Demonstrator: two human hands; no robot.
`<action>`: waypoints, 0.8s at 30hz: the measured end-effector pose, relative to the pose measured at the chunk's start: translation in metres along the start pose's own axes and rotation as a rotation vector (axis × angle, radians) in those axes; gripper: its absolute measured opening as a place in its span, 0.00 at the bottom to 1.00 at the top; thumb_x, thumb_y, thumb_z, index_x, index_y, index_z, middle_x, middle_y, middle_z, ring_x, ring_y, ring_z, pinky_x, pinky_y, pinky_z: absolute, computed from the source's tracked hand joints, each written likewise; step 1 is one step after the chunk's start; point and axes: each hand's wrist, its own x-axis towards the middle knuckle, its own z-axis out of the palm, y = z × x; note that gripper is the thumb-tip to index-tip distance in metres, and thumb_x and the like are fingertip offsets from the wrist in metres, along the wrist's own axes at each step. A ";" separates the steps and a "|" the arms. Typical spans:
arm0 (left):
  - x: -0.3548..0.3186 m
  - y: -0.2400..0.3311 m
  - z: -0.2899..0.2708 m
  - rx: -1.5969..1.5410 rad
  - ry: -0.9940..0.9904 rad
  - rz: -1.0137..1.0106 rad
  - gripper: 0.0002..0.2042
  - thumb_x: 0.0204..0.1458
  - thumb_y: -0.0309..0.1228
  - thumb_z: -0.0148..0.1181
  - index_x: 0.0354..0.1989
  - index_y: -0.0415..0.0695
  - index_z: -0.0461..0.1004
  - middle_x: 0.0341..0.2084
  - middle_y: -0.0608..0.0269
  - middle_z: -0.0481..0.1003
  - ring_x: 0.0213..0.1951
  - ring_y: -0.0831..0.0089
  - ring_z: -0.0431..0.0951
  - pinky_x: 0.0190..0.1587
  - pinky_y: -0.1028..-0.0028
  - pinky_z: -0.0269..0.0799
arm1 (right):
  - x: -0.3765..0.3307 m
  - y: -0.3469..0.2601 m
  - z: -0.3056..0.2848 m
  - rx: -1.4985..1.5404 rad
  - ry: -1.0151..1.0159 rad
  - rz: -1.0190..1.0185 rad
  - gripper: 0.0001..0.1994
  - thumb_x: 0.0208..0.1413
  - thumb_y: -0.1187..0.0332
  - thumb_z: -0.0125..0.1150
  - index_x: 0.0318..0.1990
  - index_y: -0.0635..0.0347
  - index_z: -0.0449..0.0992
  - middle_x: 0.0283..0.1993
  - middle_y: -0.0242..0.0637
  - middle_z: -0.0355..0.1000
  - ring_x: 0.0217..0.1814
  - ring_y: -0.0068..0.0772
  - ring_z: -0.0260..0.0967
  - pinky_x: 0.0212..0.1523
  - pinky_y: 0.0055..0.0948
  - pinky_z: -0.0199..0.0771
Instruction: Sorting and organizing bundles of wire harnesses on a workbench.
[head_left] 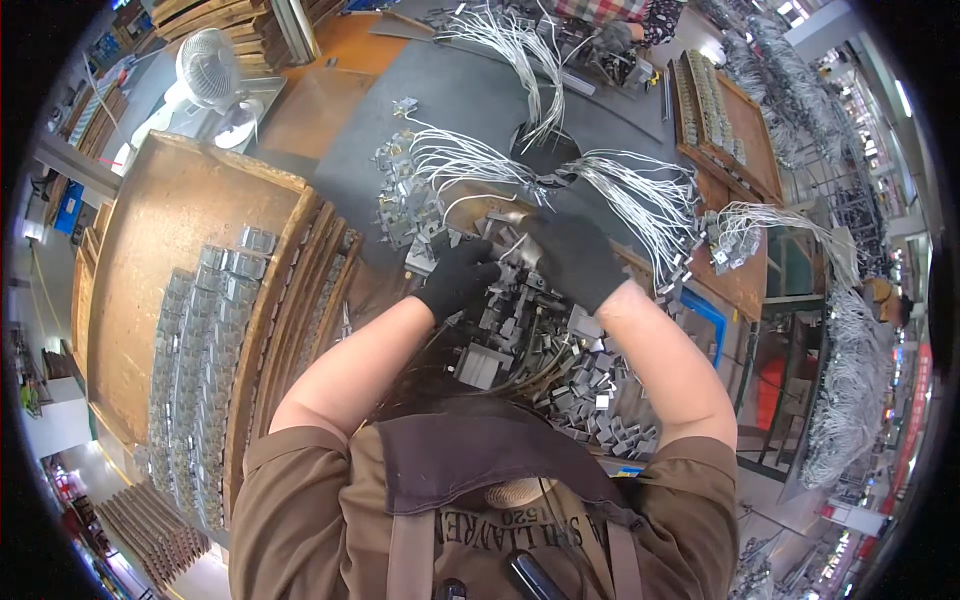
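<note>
My left hand [455, 283], in a black glove, is closed round a small grey metal part [462, 254]. Close by, my right hand [575, 258], gloved in black too, has its fingers bent down over a metal fixture [512, 312]; what they grip is hidden. A short white wire [515, 246] shows between the two hands. Grey boxy metal parts with white wires [403, 195] lie beyond my left hand. Bundles of white wires [635, 195] fan out from a round black holder [545, 150] beyond my right hand. Loose small metal pieces [600, 395] are heaped under my right forearm.
Wooden trays [135, 330] with rows of metal parts stand on the left, near a white fan [208, 68]. Another tray of parts [708, 110] is at the far right. Across the grey table [390, 110], a co-worker's gloved hand [612, 40] works among metal parts.
</note>
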 end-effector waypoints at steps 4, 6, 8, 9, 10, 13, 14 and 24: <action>-0.003 -0.033 0.005 0.143 -0.112 0.301 0.13 0.49 0.34 0.57 0.39 0.39 0.71 0.33 0.56 0.72 0.34 0.64 0.72 0.40 0.66 0.73 | -0.021 0.014 0.000 0.058 -0.150 0.105 0.19 0.47 0.60 0.64 0.46 0.56 0.74 0.41 0.43 0.72 0.43 0.49 0.71 0.43 0.42 0.70; -0.011 0.004 0.021 -0.213 -0.094 -0.034 0.13 0.49 0.35 0.56 0.39 0.39 0.71 0.32 0.58 0.72 0.34 0.66 0.73 0.35 0.68 0.73 | -0.040 0.006 0.025 0.191 -0.157 0.016 0.22 0.42 0.57 0.68 0.44 0.57 0.75 0.41 0.44 0.72 0.43 0.49 0.71 0.42 0.41 0.70; -0.027 0.034 0.028 -0.507 -0.026 -0.382 0.18 0.49 0.37 0.58 0.45 0.39 0.71 0.31 0.59 0.72 0.33 0.70 0.74 0.25 0.74 0.71 | -0.046 -0.011 0.033 0.020 -0.215 0.111 0.19 0.42 0.63 0.67 0.44 0.54 0.75 0.40 0.43 0.73 0.43 0.48 0.72 0.44 0.44 0.71; -0.029 0.039 0.027 -0.510 -0.023 -0.377 0.18 0.49 0.37 0.58 0.45 0.39 0.71 0.31 0.59 0.72 0.33 0.70 0.74 0.25 0.74 0.71 | -0.049 -0.015 0.028 0.104 -0.213 0.136 0.19 0.42 0.63 0.66 0.44 0.55 0.74 0.39 0.44 0.73 0.42 0.48 0.72 0.43 0.44 0.71; -0.032 0.041 0.025 -0.299 -0.112 -0.319 0.21 0.49 0.39 0.59 0.48 0.39 0.70 0.33 0.57 0.73 0.32 0.69 0.74 0.29 0.72 0.72 | -0.051 -0.019 0.026 0.192 -0.210 0.164 0.19 0.42 0.64 0.65 0.45 0.55 0.74 0.39 0.44 0.73 0.42 0.48 0.73 0.43 0.44 0.72; -0.040 0.036 0.018 -0.040 -0.232 -0.024 0.29 0.47 0.45 0.62 0.55 0.41 0.68 0.40 0.51 0.74 0.36 0.63 0.76 0.38 0.64 0.74 | -0.059 -0.005 0.038 0.003 -0.180 0.044 0.15 0.40 0.64 0.65 0.38 0.53 0.75 0.32 0.40 0.72 0.35 0.48 0.72 0.36 0.44 0.71; -0.044 0.043 0.015 0.218 -0.167 0.031 0.29 0.47 0.46 0.62 0.55 0.42 0.68 0.42 0.49 0.73 0.38 0.59 0.76 0.41 0.62 0.73 | -0.057 -0.008 0.035 -0.016 -0.331 0.087 0.18 0.44 0.68 0.61 0.45 0.56 0.74 0.37 0.44 0.73 0.40 0.48 0.73 0.40 0.45 0.72; -0.042 0.039 0.012 0.528 -0.071 0.095 0.20 0.50 0.38 0.59 0.51 0.45 0.68 0.48 0.46 0.69 0.43 0.47 0.75 0.42 0.56 0.73 | -0.038 -0.008 0.081 -0.112 -0.467 0.160 0.12 0.36 0.68 0.62 0.34 0.55 0.75 0.31 0.41 0.74 0.35 0.47 0.73 0.34 0.44 0.71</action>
